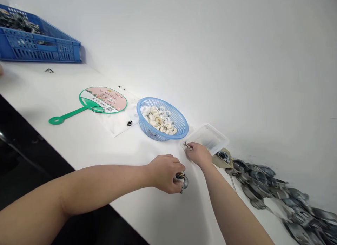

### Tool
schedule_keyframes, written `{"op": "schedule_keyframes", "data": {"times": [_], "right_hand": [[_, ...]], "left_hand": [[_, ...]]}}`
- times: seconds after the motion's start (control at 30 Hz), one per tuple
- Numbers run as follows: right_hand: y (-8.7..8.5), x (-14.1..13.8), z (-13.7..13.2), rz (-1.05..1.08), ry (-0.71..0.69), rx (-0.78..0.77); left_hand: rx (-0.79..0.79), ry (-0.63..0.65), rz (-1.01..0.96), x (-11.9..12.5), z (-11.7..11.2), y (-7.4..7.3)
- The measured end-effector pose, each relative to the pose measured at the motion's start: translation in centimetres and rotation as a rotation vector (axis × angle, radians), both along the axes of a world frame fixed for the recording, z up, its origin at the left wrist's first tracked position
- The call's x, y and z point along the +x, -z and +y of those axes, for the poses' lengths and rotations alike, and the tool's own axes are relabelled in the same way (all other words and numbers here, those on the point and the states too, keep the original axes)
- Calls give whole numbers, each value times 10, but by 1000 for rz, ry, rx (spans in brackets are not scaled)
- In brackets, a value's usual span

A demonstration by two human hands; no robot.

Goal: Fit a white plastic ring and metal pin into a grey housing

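My left hand (pixel 165 173) is curled round a small metal caster part (pixel 182 179) and holds it on the white table (pixel 79 139). My right hand (pixel 200 154) pinches a thin metal piece (pixel 187 146) at the near corner of a clear plastic tray (pixel 207 137). A light blue round basket (pixel 179 125) with several white and cream rings stands just left of the tray. A row of grey metal caster housings (pixel 276 192) lies to the right of my right arm.
A green-handled paper fan (pixel 92 104) lies on a plastic sheet at centre left, with small black rings beside it. A blue crate (pixel 39 45) of dark metal parts stands at the far left. The table edge runs diagonally, with dark floor below left.
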State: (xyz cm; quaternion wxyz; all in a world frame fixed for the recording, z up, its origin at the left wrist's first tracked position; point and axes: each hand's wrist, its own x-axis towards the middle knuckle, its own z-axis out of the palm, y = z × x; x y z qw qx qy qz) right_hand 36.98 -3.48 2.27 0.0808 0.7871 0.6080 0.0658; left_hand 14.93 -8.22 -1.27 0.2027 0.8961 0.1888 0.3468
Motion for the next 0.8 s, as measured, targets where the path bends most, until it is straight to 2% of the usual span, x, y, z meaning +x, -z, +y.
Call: {"op": "schedule_keyframes", "data": {"times": [0.27, 0.8], "right_hand": [[9, -5, 2, -11, -25, 20], [13, -3, -1, 37, -13, 96]], "left_hand": [[-4, 8, 31, 0, 0, -1], [6, -3, -14, 1, 1, 2]]}}
